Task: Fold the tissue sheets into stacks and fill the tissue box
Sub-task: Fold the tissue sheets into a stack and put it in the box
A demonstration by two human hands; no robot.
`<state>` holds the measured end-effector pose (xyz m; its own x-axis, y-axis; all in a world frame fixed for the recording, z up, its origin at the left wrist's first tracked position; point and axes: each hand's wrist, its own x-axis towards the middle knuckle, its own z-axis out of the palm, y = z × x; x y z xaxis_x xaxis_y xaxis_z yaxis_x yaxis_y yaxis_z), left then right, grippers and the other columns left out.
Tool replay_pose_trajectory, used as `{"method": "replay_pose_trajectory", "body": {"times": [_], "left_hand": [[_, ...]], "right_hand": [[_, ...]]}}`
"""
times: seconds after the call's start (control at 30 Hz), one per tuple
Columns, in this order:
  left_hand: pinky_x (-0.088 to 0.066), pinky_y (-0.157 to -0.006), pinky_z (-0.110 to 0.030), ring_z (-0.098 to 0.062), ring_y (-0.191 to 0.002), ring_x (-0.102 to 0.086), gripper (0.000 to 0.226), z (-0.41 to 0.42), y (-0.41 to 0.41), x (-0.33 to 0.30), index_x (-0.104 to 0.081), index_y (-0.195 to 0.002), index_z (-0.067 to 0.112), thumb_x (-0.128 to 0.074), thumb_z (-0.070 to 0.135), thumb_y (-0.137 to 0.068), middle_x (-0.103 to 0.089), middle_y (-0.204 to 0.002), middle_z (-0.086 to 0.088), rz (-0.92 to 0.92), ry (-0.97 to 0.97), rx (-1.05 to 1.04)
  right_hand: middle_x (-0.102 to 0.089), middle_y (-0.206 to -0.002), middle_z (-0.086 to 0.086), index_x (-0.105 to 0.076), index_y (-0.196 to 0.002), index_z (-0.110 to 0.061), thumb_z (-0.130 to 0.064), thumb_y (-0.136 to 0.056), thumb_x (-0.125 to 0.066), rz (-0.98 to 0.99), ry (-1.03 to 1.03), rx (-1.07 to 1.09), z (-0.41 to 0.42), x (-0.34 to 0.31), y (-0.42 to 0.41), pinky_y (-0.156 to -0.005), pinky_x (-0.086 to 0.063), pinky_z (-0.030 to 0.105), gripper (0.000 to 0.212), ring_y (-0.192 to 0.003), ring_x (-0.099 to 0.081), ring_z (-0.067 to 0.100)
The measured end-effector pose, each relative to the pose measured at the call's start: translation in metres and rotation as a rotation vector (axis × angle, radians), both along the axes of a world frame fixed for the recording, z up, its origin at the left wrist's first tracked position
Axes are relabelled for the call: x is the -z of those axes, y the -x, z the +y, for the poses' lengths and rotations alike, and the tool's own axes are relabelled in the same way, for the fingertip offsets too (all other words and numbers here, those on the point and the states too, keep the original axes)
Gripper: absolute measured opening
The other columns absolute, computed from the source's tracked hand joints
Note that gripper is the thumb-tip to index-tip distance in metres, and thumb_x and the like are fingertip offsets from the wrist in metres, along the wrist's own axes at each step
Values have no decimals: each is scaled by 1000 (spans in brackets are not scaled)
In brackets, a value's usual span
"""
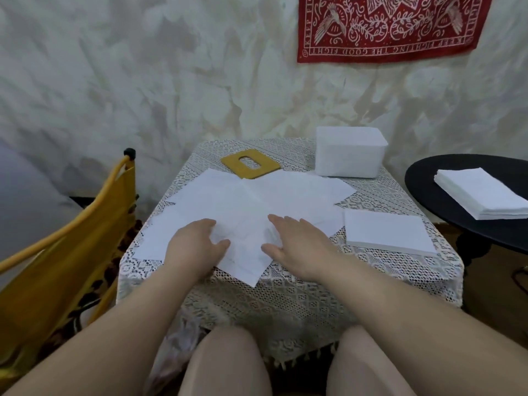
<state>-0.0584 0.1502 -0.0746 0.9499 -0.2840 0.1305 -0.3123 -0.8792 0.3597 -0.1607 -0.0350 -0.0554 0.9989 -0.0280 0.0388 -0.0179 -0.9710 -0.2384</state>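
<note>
Both hands are lying flat on the loose tissue sheets [257, 201] spread across the middle of the surface [300, 281]; left hand [194, 244] and right hand [297, 241] are each showing a wide grip, fingers straight, holding nothing, probably pinning the top sheet near the front edge so it's not sliding before a fold; the sheet is lying right under and between the palms; a folded stack [388, 235] is sitting at the right edge, likely parked near the tissue box [350, 155] at the far right corner; the yellow lid [251, 164] is lying off at the far edge.
</note>
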Motion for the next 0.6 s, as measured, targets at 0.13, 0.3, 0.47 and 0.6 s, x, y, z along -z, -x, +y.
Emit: {"method": "replay_pose_trajectory", "body": {"times": [0.13,0.3,0.47,0.6], "left_hand": [[-42,-96,-31,-21,-118,-53,46,5,1,1,-54,-129,17,-60,35,-87,-58,-130,-2,-57,54,-8],[-48,-77,-32,-20,-97,-58,11,4,11,-3,-65,-90,19,-57,25,-87,-63,-110,2,-165,130,-23],[-43,-74,-23,-11,-83,-61,13,-35,36,-16,-69,-89,20,-60,30,-88,-67,-98,7,-164,270,156],[-38,-82,-15,-4,-92,-60,25,-60,45,-22,-68,-112,22,-59,32,-91,-68,-109,8,-57,383,293]], "right_hand": [[-34,-150,2,-16,-150,-20,-46,-98,-37,-4,-5,-25,12,5,-8,-112,-18,34,62,-135,-32,21],[-39,-147,-2,-31,-145,-23,-39,-98,-40,-74,-17,-30,12,10,-10,-107,-29,31,51,-134,-35,18],[-59,-128,-1,-45,-136,-23,-27,-98,-41,-222,-76,140,-10,7,-1,-92,-42,32,38,-117,-52,21],[-66,-118,4,-50,-132,-22,-22,-99,-40,-279,-104,344,-40,5,14,-86,-43,30,35,-108,-58,26]]}}
